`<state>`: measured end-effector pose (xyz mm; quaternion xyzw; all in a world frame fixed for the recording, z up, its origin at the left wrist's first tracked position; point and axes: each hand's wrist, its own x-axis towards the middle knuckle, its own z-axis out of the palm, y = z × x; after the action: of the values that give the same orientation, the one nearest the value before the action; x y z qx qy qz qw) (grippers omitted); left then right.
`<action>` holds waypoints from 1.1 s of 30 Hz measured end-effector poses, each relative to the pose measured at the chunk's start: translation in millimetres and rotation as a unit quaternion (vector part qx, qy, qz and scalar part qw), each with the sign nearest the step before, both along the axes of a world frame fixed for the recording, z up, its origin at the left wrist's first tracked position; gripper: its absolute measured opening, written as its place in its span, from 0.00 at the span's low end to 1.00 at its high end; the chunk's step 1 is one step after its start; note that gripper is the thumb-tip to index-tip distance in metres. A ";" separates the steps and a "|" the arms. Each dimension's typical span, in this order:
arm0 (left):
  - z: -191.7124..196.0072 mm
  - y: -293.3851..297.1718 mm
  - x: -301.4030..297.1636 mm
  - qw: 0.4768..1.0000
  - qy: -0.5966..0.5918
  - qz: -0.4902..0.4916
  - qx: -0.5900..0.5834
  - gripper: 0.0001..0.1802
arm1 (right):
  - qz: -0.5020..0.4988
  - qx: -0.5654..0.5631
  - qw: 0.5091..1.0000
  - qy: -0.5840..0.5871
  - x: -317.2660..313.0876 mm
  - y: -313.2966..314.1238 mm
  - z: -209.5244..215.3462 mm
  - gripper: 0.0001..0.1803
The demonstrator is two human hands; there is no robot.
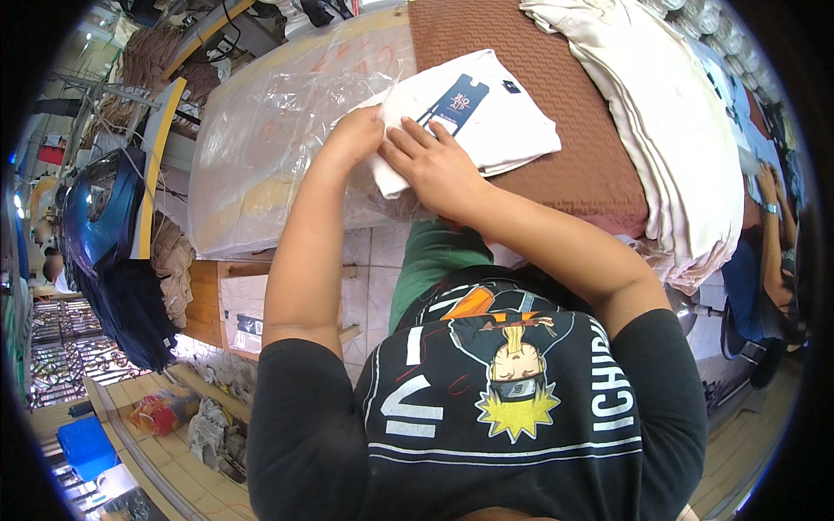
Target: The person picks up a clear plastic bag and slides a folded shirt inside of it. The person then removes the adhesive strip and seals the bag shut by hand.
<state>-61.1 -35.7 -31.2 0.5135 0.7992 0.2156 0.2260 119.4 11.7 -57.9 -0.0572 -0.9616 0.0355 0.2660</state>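
Observation:
A folded white garment [512, 130] lies across the brown patterned cloth, with a dark blue hang tag [460, 100] on top and a small dark label [512, 87] near its far corner. At its left edge, clear plastic [287, 113] bunches around my left hand [354, 139]. That hand is closed on the plastic there; its fingertips are partly hidden. Fingers stretched out, my right hand [439, 169] rests flat on the near part of the garment, just below the tag.
A stack of folded white cloth [647, 113] hangs over the right of the brown-covered surface [556, 187]. On the left, dark and shiny blue garments [104, 208] hang by a yellow-edged board [161, 165]. Another person's arm [771, 226] shows at far right. A blue container [87, 447] stands lower left.

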 end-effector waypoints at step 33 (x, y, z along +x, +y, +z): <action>-47.9 -92.4 30.0 0.887 -0.007 0.275 0.372 0.06 | 0.092 0.028 0.995 0.007 -68.5 8.4 -0.6 0.20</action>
<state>-31.0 -128.1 -79.1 0.3182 0.7678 0.5544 -0.0441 50.8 20.1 -58.5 0.0393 -0.9615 0.0331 0.2699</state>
